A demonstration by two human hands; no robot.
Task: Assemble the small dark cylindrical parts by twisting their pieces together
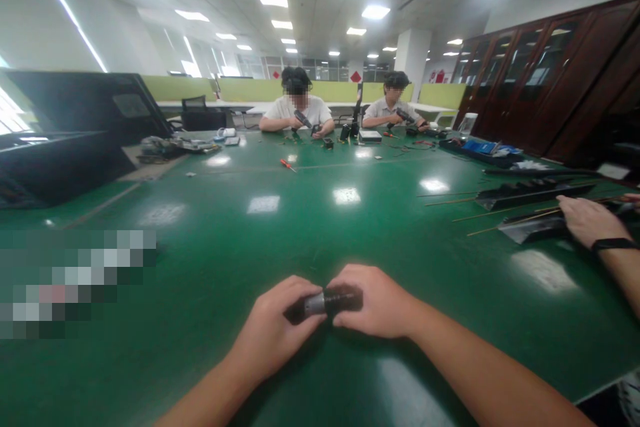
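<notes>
Black-and-grey cylinder (315,305): one, held crosswise over the tabletop's near part. Left hand (275,317): curled snugly round its left end. Right hand (377,300): wrapped round its ribbed right end. Green tabletop (225,233): broad stretch between hands and red screwdriver (287,164); near edge (607,384) lower right, beyond the forearm. Co-worker's hand (589,220): far right, well apart.
</notes>
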